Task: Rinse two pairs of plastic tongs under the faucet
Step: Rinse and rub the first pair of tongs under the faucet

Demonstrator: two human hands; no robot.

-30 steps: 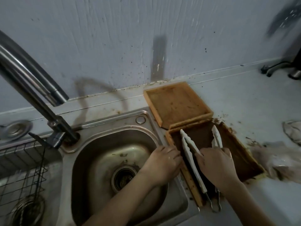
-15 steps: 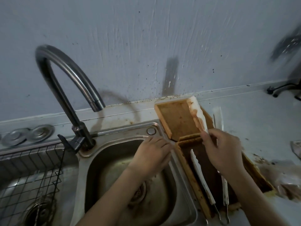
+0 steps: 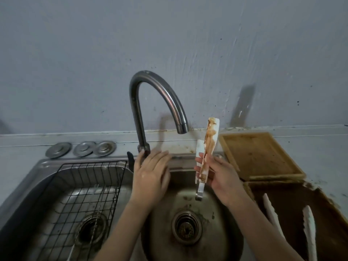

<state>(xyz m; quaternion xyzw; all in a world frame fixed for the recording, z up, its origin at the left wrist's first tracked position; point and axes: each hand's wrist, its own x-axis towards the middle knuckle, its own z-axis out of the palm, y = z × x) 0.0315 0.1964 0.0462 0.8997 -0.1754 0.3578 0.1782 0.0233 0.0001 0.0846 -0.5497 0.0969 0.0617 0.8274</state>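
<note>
The right hand (image 3: pixel 223 175) grips a white pair of tongs (image 3: pixel 206 153) smeared with brown sauce, held upright over the sink basin (image 3: pixel 222 219), just right of the faucet (image 3: pixel 160 98) spout. The left hand (image 3: pixel 150 172) reaches to the faucet base with fingers straight. A second pair of tongs (image 3: pixel 308 227) lies in a brown tray (image 3: pixel 293 194) on the bench (image 3: pixel 323 147)

A home kitchen, at the sink.
A steel double sink (image 3: pixel 49 166) with a curved faucet (image 3: pixel 160 95) is set in a pale counter (image 3: pixel 320 147) against a stained wall (image 3: pixel 169 44); a wire rack (image 3: pixel 81 187), drain (image 3: pixel 186 227) and sauce-smeared trays (image 3: pixel 259 155) mark it.
</note>
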